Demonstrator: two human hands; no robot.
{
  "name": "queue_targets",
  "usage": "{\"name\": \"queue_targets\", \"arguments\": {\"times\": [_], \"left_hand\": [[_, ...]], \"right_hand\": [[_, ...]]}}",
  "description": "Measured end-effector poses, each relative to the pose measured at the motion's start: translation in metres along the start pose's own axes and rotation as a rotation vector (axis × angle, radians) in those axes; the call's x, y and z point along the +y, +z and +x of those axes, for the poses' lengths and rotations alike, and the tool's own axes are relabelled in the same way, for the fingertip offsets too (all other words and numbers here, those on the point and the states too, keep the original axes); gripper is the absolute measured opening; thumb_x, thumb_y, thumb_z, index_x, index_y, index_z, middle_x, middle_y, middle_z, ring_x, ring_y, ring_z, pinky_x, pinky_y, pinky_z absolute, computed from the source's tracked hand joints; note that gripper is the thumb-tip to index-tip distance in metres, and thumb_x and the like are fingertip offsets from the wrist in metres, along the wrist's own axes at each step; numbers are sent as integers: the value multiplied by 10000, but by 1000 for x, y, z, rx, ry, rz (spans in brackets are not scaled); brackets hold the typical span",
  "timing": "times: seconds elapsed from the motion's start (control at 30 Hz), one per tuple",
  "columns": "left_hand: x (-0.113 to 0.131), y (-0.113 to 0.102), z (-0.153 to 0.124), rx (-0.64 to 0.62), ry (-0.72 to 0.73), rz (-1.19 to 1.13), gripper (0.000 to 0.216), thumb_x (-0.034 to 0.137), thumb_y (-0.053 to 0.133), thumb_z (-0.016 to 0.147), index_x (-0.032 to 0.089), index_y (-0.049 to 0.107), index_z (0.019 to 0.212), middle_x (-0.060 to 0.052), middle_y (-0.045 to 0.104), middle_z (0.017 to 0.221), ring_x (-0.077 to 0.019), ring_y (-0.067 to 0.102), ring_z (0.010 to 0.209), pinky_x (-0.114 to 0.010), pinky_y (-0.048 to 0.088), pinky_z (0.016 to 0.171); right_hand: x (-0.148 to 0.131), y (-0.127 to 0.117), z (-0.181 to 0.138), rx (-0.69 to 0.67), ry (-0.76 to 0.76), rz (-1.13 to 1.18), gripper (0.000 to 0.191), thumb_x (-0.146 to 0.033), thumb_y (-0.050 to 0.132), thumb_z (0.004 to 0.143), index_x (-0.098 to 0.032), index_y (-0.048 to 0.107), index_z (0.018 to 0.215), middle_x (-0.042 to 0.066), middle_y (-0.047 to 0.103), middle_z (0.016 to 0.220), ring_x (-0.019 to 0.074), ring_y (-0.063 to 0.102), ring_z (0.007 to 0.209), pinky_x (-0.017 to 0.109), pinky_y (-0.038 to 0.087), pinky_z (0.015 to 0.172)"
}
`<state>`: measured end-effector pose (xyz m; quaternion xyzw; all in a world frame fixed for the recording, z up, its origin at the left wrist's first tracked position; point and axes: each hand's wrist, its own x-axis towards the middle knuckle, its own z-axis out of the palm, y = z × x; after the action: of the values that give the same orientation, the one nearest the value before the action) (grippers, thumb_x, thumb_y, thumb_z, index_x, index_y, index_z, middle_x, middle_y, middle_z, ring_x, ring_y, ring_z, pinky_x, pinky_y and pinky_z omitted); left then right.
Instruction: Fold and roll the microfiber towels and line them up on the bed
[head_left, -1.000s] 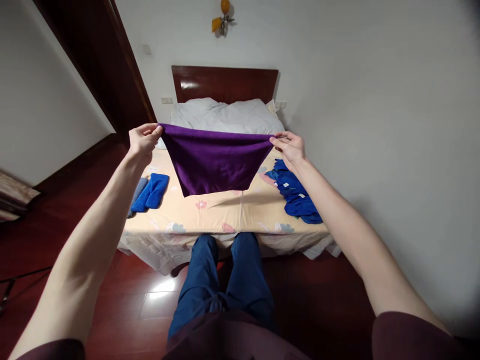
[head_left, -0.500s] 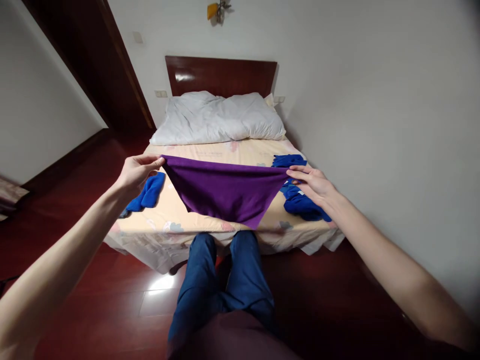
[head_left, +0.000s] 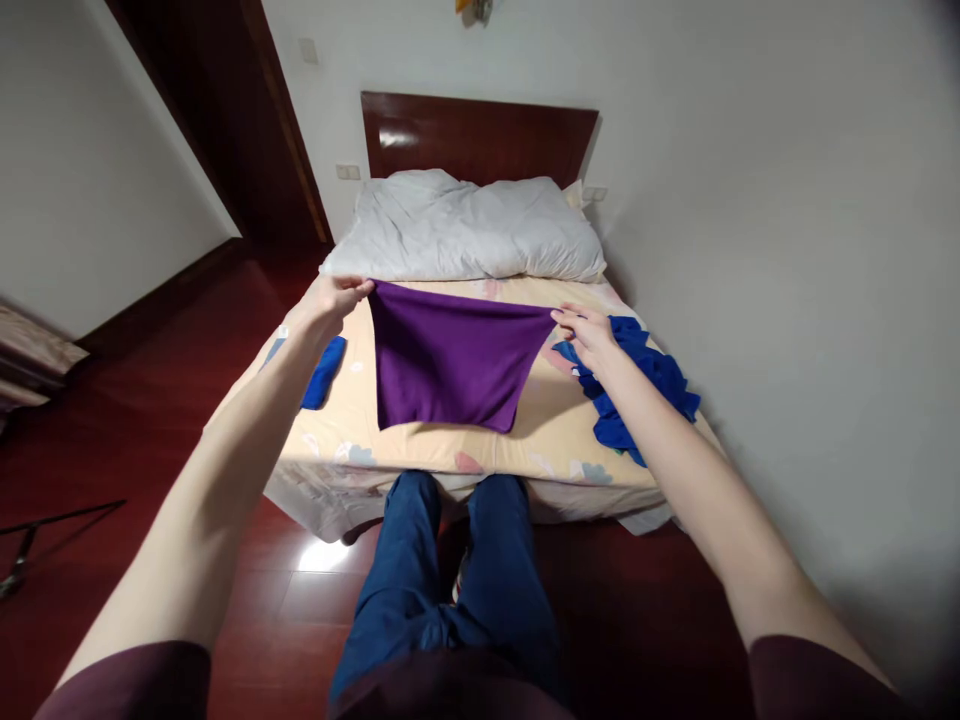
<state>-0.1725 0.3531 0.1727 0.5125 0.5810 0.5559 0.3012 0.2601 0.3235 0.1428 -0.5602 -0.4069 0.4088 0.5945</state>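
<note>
A purple cloth (head_left: 450,360) is stretched between my two hands over the bed. My left hand (head_left: 335,302) pinches its far left corner, and my right hand (head_left: 585,332) pinches the far right corner. The cloth's near edge hangs down at or just above the sheet; whether it touches I cannot tell. A blue folded cloth (head_left: 325,373) lies on the bed beside my left forearm, which partly covers it. Beyond and under my right forearm is a crumpled pile of blue cloths (head_left: 652,375).
The bed (head_left: 555,455) has a cream floral sheet, with a bunched white quilt (head_left: 472,225) against the dark headboard (head_left: 480,135). A wall (head_left: 825,250) runs along the right. At lower left, a thin dark stand (head_left: 60,518) is on the red floor.
Both hands have moved the purple cloth away toward the headboard and spread it flatter. My hands are closer together, and the camera view has tilted and shifted a little.
</note>
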Motion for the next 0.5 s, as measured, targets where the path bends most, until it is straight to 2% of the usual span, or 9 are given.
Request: {"name": "queue_targets", "arguments": {"times": [0.13,0.23,0.3,0.4,0.5], "left_hand": [[6,7,14,70,147,-69,289,310,841,704,100,701,846,-49,654,762,-158,574,774,-307,487,798],[-14,1,5,102,218,-81,345,376,839,701,114,710,885,-75,695,881,-183,604,900,-308,488,874],[-45,-6,-9,84,239,-50,371,436,823,703,134,727,895,-82,710,920,-194,615,931,-308,486,879],[-111,-15,-44,28,240,27,373,491,778,727,155,754,887,-89,724,904,-195,624,873,-307,481,819],[-185,-17,-98,-17,103,127,364,504,767,704,173,766,854,-100,744,884,-206,627,825,-308,469,744]], "right_hand": [[12,14,30,31,-189,52,455,-312,907,563,-233,647,928,-34,679,798,81,553,607,158,382,459],[31,10,30,17,-255,46,488,-384,886,598,-254,636,998,-7,700,889,115,608,695,183,444,505],[53,5,20,-23,-249,28,511,-424,883,602,-265,629,1015,8,707,924,136,633,726,211,483,537],[103,-6,-8,-81,-209,-5,505,-428,895,580,-273,631,981,9,705,918,152,658,784,237,530,626],[170,-15,-50,-86,-101,-80,412,-419,886,584,-269,631,870,9,698,876,164,664,806,255,544,676]]}}
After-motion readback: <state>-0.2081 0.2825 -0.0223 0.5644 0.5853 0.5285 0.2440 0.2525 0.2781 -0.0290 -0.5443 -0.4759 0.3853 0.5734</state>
